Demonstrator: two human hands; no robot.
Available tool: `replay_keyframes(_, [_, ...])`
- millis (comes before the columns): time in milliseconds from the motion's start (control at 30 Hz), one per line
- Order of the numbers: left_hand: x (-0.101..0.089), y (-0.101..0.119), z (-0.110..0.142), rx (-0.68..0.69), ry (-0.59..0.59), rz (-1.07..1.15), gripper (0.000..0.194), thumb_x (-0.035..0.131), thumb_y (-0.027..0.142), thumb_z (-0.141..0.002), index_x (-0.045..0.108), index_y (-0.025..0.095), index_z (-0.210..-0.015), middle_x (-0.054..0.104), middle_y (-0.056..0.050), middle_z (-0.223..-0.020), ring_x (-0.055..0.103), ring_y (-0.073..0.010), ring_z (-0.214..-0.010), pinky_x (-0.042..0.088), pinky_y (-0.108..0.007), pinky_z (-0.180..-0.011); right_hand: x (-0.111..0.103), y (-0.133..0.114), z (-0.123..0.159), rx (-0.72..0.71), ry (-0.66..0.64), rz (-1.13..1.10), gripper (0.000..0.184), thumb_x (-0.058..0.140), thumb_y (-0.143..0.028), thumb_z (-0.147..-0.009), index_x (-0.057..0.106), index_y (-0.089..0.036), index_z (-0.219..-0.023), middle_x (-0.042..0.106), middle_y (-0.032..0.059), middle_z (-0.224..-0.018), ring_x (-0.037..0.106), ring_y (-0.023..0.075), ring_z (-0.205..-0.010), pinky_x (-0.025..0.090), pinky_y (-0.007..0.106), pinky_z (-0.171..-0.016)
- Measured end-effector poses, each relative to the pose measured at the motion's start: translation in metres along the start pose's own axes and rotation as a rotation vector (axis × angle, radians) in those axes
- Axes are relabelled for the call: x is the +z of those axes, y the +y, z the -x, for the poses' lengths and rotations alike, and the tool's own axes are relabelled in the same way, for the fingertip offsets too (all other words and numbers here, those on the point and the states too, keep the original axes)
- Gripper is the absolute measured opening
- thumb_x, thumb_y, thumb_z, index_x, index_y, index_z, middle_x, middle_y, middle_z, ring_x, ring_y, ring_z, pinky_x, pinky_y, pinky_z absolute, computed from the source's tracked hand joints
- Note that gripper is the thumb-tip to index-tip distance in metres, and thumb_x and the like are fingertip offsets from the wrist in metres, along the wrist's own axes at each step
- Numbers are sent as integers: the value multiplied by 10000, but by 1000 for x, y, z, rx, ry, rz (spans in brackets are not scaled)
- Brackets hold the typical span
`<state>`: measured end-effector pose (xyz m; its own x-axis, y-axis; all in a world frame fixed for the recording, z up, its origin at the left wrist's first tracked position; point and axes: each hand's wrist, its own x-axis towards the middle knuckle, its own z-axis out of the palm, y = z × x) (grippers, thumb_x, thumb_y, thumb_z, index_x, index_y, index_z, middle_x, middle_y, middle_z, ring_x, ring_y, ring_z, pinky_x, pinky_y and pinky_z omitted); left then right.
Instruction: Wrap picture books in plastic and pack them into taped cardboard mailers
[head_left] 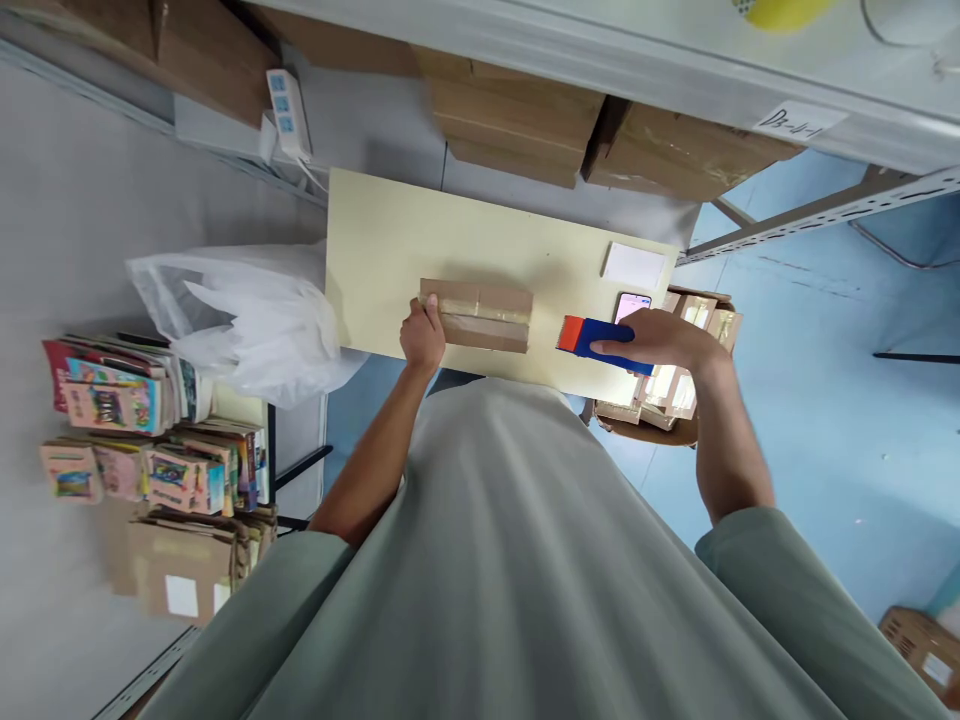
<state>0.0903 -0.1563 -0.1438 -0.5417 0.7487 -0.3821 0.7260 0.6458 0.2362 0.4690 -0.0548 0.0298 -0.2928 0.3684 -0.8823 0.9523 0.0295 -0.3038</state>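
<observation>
A flat brown cardboard box (pixel 487 300) with strips of shiny tape along it lies on the pale yellow table (pixel 382 235). My left hand (pixel 424 333) is closed on its left end, thumb on top and fingers at the edge. To the right of the box, my right hand (pixel 660 338) grips a blue tape dispenser (pixel 606 335) with an orange toothed front end. That front end points left and is apart from the box. Partly behind my right hand lies a phone (pixel 631 303) with its screen lit.
A white rectangular pad (pixel 634 266) lies near the table's far right corner. An open carton (pixel 694 435) of small boxes stands at the right end. White plastic bags (pixel 262 325) hang at the left, above stacked books (pixel 187 465). A shelf (pixel 600 50) crosses the far side.
</observation>
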Motion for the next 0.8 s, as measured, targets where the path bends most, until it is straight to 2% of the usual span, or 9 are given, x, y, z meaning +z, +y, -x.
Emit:
replay_keyframes(100, [0,0,0,10,7,-13,871,61,726,-1132,664,132,-1341,798,-268,-1143,772,-470,-1183,594,-546,-1014,12,-3,-24,74,96,102,650,659,-800,-984,797,-166,-960,805,168,-895,770,310,-865,555,380,-765])
replay_keyframes(200, [1,-2,-2,18,33,24,882,79,768,-1117,674,149,-1316,796,-255,-1116,772,-461,-1184,596,-544,-1014,29,-18,-53,125,165,164,662,691,-755,-993,802,-125,-1161,817,221,-1056,782,366,-1036,574,407,-850])
replay_keyframes(300, [3,-5,-3,25,48,57,865,112,788,-1112,683,162,-1286,792,-248,-1088,775,-461,-1169,593,-550,-1008,44,-35,-71,143,205,157,611,693,-656,-1042,785,-99,-1274,810,258,-1171,784,384,-1132,582,414,-898])
replay_keyframes(500, [4,-7,-4,41,58,89,856,116,821,-1100,679,188,-1226,789,-222,-1028,780,-447,-1161,599,-516,-981,67,-62,-75,128,275,169,460,658,-508,-1105,790,-96,-1262,807,266,-1217,800,376,-1128,587,408,-880])
replay_keyframes(633, [2,-7,-4,31,29,76,841,109,798,-1107,667,185,-1250,794,-239,-1085,778,-449,-1158,590,-517,-976,82,-74,-76,146,315,165,401,659,-436,-1104,780,-84,-1252,815,268,-1147,806,383,-1043,582,436,-831])
replay_keyframes(800, [2,-7,-6,38,25,64,818,114,774,-1118,662,184,-1260,801,-249,-1128,775,-444,-1174,585,-512,-982,105,-84,-98,143,376,145,334,625,-322,-1095,756,-86,-1291,816,266,-1132,790,378,-1056,564,489,-855])
